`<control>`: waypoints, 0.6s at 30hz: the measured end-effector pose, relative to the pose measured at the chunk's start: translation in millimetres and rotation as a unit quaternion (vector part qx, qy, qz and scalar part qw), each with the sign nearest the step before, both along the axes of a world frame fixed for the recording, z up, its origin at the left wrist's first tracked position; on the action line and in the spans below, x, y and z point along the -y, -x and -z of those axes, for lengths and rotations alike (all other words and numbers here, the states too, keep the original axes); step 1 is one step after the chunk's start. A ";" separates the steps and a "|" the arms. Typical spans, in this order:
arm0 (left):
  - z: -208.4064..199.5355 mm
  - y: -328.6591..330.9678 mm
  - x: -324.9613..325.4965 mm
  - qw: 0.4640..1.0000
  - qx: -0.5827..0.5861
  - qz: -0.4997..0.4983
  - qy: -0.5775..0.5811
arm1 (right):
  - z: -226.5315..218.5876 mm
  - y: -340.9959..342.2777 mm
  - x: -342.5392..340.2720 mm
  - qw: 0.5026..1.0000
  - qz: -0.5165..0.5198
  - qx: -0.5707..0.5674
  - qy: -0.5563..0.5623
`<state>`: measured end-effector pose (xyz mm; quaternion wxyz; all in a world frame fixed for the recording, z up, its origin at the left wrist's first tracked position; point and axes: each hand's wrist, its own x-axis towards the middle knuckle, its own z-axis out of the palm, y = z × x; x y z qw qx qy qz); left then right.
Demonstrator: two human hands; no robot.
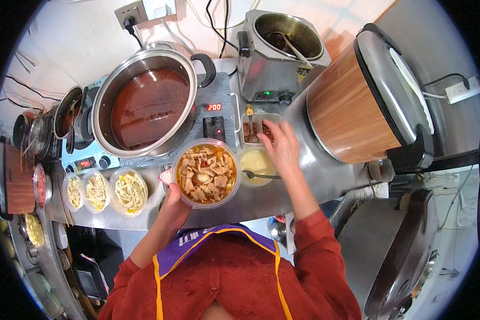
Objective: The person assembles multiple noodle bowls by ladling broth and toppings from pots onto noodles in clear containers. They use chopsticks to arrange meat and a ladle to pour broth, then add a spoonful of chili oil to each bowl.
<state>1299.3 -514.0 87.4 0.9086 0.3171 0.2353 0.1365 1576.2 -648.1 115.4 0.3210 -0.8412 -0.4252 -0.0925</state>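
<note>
My left hand [175,205] grips a round clear plastic bowl [207,173] from its lower left side. Sliced meat in orange-brown broth fills the bowl, and a small red-and-white piece shows by my thumb. Over a small clear container [261,118] of dark reddish bits, my right hand [281,144] has its fingers bent together at the right part. What they pinch, if anything, is hidden. A spoon [249,111] with a yellowish end leans in that container. Just below it sits a tub of pale yellowish paste [255,161] with a dark-handled spoon [261,175].
A big pot of red broth [150,106] stands on a cooker at the back left. Several cups of noodles [128,192] line the counter's front edge. Behind are a steel warmer with a ladle [282,53] and, to the right, a wood-patterned cooker [352,101].
</note>
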 end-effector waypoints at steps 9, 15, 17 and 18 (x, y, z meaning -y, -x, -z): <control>-4.9 0.4 -1.3 1.000 0.002 -0.018 -0.003 | -1.8 -49.7 -65.5 0.986 -0.059 -0.085 0.132; -2.6 0.6 -2.7 1.000 -0.015 -0.023 0.000 | -12.4 -58.1 -39.9 0.988 -0.118 -0.047 0.093; -1.2 0.5 -0.6 0.999 -0.031 -0.033 0.013 | -12.7 -61.6 -37.3 0.994 -0.103 -0.040 0.014; -0.5 0.7 0.9 0.999 -0.023 -0.035 0.021 | -10.7 -62.9 -37.5 0.994 -0.089 -0.054 0.020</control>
